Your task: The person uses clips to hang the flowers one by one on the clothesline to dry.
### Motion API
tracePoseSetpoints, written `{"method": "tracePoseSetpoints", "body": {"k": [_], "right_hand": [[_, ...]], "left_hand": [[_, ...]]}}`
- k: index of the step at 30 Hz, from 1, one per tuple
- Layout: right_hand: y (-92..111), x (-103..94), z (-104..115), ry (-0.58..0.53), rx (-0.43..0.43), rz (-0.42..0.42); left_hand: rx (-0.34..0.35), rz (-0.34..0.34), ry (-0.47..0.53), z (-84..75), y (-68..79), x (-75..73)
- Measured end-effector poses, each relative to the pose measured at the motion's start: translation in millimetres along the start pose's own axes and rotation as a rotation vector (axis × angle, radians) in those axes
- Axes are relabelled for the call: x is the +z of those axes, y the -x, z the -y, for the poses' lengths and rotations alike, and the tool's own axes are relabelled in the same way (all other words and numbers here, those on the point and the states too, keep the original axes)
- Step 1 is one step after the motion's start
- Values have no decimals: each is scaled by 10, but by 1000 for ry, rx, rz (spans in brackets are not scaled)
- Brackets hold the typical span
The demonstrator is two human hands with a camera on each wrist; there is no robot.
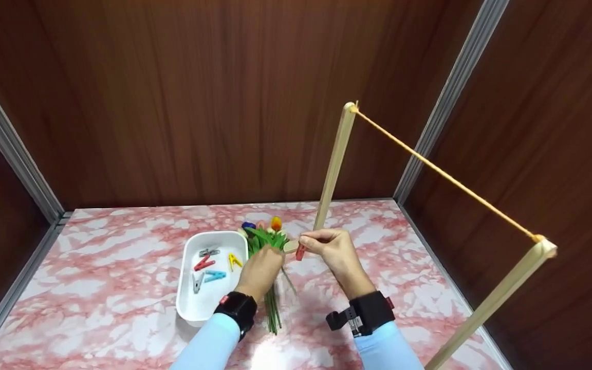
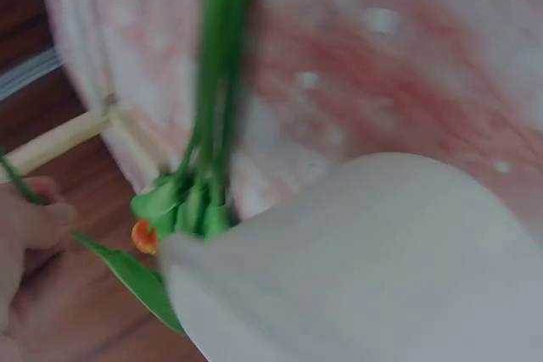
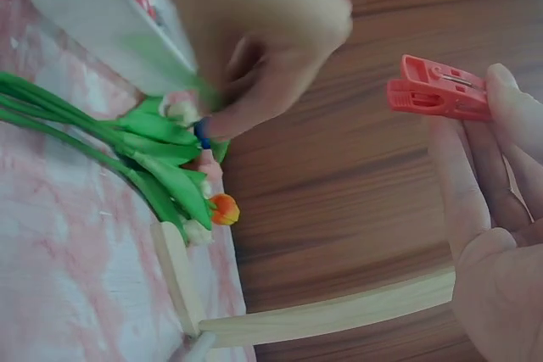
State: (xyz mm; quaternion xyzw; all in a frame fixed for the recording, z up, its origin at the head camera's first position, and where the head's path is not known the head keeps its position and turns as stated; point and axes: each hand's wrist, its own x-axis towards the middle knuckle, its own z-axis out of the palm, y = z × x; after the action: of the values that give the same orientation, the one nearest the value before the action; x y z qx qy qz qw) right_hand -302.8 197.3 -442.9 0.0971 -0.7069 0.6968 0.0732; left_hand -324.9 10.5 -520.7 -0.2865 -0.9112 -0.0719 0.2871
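Note:
My right hand [image 1: 334,252] pinches a red clothespin [image 3: 437,89] by one end between thumb and fingers, its other end pointing out. Left of it, my left hand [image 1: 264,267] is above a bunch of artificial tulips [image 1: 267,239], with thumb and fingers closed on a thin green tulip stem [image 2: 21,180]. A long leaf [image 2: 131,277] of that tulip trails beside the hand in the left wrist view. The bunch lies on the table, blooms away from me; an orange bloom [image 3: 224,208] shows among them. The held tulip's bloom is hidden.
Left of the tulips stands a white tray [image 1: 185,277] with several clothespins, including a yellow one [image 1: 234,261] and a blue one [image 1: 215,276]. On the right, an orange string [image 1: 445,174] stretches between two wooden posts [image 1: 334,164]. Dark wood-grain panels enclose the table.

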Motion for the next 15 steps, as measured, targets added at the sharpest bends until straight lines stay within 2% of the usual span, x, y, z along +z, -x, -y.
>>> {"method": "tracePoseSetpoints", "body": {"k": [7, 11, 15], "right_hand": [[-56, -35, 194, 66, -126, -142], [-99, -71, 315, 101, -247, -212], [-125, -106, 454, 125, -357, -239]], "left_hand": [[-70, -320, 243, 170, -231, -279], [-127, -468, 359, 212, -370, -461], [-171, -597, 481, 208, -524, -679]]}}
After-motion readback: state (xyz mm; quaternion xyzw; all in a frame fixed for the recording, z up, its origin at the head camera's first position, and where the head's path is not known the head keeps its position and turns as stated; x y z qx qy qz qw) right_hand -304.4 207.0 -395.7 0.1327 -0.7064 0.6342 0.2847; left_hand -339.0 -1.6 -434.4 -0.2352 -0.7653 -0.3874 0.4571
